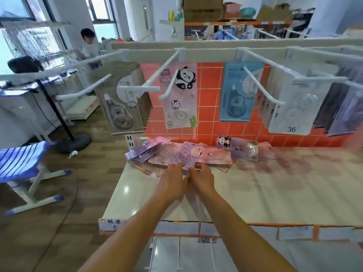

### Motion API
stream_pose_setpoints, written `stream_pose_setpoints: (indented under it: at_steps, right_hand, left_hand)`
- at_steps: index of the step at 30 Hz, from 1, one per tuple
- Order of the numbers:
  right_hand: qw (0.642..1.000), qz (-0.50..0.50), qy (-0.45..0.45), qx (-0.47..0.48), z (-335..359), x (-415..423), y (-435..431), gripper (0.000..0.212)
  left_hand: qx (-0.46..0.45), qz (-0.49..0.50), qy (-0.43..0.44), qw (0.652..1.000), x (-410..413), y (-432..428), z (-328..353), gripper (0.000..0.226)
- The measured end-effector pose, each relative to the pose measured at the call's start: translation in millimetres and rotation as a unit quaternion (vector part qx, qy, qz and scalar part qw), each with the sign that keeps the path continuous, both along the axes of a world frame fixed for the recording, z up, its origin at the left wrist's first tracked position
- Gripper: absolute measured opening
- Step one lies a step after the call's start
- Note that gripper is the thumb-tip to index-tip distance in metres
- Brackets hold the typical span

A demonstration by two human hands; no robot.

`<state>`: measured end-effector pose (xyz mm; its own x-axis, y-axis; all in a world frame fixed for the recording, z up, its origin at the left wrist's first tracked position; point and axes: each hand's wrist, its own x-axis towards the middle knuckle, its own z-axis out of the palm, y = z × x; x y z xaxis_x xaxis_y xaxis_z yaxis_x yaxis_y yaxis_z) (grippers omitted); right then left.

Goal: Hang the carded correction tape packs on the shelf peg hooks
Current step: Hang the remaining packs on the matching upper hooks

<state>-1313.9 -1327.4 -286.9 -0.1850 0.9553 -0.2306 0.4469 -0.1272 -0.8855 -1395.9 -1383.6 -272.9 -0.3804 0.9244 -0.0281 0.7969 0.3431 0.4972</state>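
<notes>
White shelf top (255, 193), orange tile wall (208, 107) behind, wood floor (78, 222) at nine o'clock.
Left hand (172, 183) and right hand (202, 179) pinch a purple tape pack (185, 154) at twelve o'clock, by the pack pile (214, 157).

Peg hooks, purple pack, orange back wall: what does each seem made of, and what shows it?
Peg hooks: likely white-coated metal; thin, rigid, smooth.
Purple pack: printed card under a clear plastic blister; see-through dome.
Orange back wall: tile look, pale grid lines; possibly a printed panel.
</notes>
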Motion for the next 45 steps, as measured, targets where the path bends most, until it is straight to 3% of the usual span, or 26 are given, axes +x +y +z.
stream_pose_setpoints:
  at_steps: [12,15,17,21,25,28,33,40,45]
  right_hand:
    - [0.992,-0.049,0.085,-0.082,-18,-10,27,0.030]
    - [0.985,-0.059,0.133,-0.092,-34,-1,14,0.039]
    - [0.982,-0.057,0.150,-0.103,-22,13,-5,0.033]
    - [0.975,-0.059,0.182,-0.116,-2,40,-34,0.034]
    - [0.970,-0.073,0.203,-0.110,13,60,-54,0.033]
    - [0.969,-0.085,0.214,-0.094,20,75,-74,0.024]
    - [0.967,-0.107,0.221,-0.063,29,99,-105,0.025]
    - [0.961,-0.077,0.261,-0.055,52,135,-110,0.033]
    - [0.953,-0.083,0.292,0.006,65,161,-86,0.021]
  left_hand:
    - [0.106,0.137,-0.144,0.974,3,8,-14,0.037]
    - [0.138,0.229,-0.210,0.941,1,-1,-11,0.041]
    - [0.148,0.256,-0.261,0.919,0,-9,-9,0.045]
    - [0.146,0.230,-0.481,0.833,8,-22,5,0.035]
    - [0.123,0.197,-0.538,0.810,20,-37,14,0.046]
    - [0.098,0.143,-0.556,0.813,29,-57,16,0.027]
    - [0.083,0.091,-0.570,0.812,47,-81,16,0.031]
    - [0.081,0.050,-0.527,0.844,68,-95,28,0.039]
    - [0.059,0.022,-0.498,0.865,95,-85,36,0.033]
